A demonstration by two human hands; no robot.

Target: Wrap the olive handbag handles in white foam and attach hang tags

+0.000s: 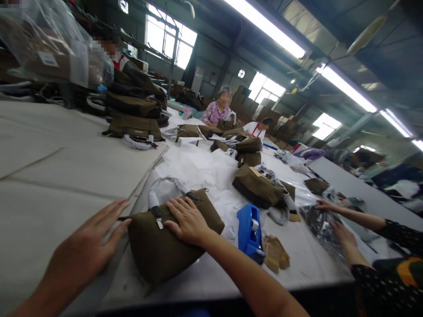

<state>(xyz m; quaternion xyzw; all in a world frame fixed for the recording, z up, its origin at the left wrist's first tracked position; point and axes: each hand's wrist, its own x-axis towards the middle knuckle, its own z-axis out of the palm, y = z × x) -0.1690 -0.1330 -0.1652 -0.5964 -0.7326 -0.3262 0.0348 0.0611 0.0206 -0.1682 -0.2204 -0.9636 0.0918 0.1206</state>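
Observation:
An olive-green handbag [172, 251] lies near the table's front edge, its wrapped handle [168, 181] arching behind it and a white pull tag [160, 223] on its side. My right hand [189, 220] rests flat on the bag with fingers spread. At the bag's left end is my left hand [87, 251], fingers stretched out and thumb apart, beside a small dark tab at the corner. Whether the thumb touches that tab is unclear.
Right of the bag stand a blue tape dispenser [249, 233] and brown cardboard pieces [276, 253]. More olive bags [259, 185] lie beyond. At right, another person's hands [343, 233] handle clear plastic [322, 224]. Other people sit at the far end.

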